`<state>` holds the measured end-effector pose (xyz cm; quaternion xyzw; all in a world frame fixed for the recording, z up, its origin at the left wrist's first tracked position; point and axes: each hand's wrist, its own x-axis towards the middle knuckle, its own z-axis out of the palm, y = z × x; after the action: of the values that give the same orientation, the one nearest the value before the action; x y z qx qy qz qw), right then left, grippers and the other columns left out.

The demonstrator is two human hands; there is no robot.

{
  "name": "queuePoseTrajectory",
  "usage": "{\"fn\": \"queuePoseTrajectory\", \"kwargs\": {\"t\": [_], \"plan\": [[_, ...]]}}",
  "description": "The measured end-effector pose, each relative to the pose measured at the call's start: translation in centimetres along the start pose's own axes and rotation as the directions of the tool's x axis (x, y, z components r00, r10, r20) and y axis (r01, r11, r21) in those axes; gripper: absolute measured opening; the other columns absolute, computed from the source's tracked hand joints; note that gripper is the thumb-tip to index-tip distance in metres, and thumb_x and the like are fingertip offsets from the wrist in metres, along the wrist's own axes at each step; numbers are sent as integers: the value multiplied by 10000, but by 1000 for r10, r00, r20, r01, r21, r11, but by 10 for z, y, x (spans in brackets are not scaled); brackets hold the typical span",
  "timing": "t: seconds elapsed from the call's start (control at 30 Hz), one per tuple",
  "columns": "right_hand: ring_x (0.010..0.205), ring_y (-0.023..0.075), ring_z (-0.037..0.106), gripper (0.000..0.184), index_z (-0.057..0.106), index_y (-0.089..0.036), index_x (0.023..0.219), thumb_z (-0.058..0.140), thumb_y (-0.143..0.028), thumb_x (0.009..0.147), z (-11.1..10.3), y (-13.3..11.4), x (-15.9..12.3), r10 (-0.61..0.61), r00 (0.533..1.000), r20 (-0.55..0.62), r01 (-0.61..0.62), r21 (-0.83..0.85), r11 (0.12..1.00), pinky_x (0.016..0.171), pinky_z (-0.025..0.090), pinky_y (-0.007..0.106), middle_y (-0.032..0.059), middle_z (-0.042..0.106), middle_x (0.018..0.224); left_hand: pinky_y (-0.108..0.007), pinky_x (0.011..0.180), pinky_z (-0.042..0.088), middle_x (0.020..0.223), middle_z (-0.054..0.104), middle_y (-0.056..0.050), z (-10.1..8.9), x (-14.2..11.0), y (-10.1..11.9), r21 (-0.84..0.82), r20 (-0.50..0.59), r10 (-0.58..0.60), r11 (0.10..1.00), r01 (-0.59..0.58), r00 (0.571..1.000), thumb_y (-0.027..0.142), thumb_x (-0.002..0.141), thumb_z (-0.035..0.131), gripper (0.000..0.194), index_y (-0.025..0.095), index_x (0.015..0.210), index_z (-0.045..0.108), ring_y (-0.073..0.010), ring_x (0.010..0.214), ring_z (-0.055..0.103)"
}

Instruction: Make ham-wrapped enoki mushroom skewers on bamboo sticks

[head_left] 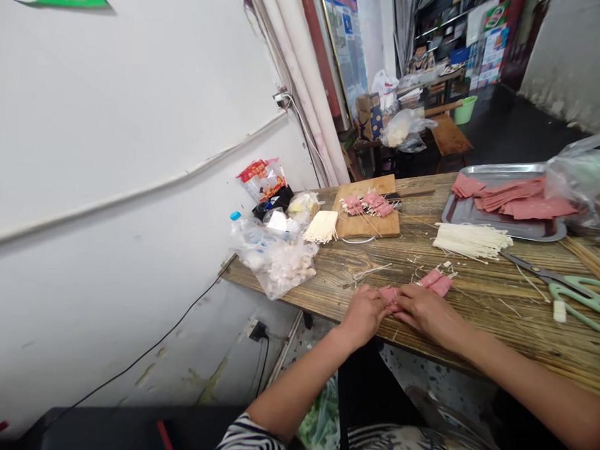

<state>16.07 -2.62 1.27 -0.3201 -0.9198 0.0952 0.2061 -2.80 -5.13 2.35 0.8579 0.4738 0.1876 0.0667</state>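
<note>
My left hand (363, 314) and my right hand (424, 310) rest side by side on the wooden table (500, 307) near its front edge. Both have their fingers curled onto a pink ham slice (389, 294) that lies between them. Just beyond my right hand lie two rolled ham pieces (437, 282) with thin white enoki mushroom strands sticking out. A loose bundle of enoki mushrooms (471, 240) lies further back.
A metal tray (499, 227) holds ham slices (517, 200) at the back right beside a plastic bag (585, 178). Green-handled scissors (570, 290) lie at the right. A cutting board (367, 218) carries skewered rolls (368, 203). Bags and a bottle (273, 254) crowd the left end.
</note>
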Motion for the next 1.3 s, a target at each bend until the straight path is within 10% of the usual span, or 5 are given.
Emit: {"fn": "queuePoseTrajectory", "kwargs": {"t": [0.37, 0.53, 0.87, 1.3], "plan": [[793, 200, 567, 385, 718, -143, 865, 368, -277, 954, 4, 5, 15, 25, 990, 141, -44, 138, 989, 707, 398, 300, 114, 656, 856, -302, 760, 428, 825, 718, -64, -4, -3, 3, -69, -44, -117, 991, 114, 992, 317, 875, 638, 192, 185, 820, 765, -185, 803, 581], [694, 193, 585, 289, 725, -138, 755, 511, -295, 867, -10, 10, 33, 119, 941, 317, -166, 124, 978, 643, 367, 284, 118, 685, 804, -264, 776, 444, 784, 744, -26, -12, 6, -8, -304, 105, -149, 937, 174, 983, 325, 844, 680, 163, 197, 824, 778, -149, 725, 626], [664, 176, 564, 299, 744, -166, 688, 610, -416, 783, -22, 14, 42, 198, 912, 359, -271, 167, 948, 624, 344, 266, 77, 702, 741, -232, 714, 485, 852, 773, -40, -14, 6, -3, -445, 201, -534, 697, 562, 821, 201, 778, 714, 117, 156, 859, 785, -177, 782, 690], [586, 148, 506, 187, 748, -170, 659, 612, -290, 703, -17, 17, 44, 247, 890, 382, -338, 190, 922, 569, 314, 249, 39, 673, 617, -366, 827, 407, 920, 716, -71, -30, 9, 21, 121, 72, -316, 944, 306, 946, 380, 800, 715, 202, 197, 874, 757, -261, 948, 577]]}}
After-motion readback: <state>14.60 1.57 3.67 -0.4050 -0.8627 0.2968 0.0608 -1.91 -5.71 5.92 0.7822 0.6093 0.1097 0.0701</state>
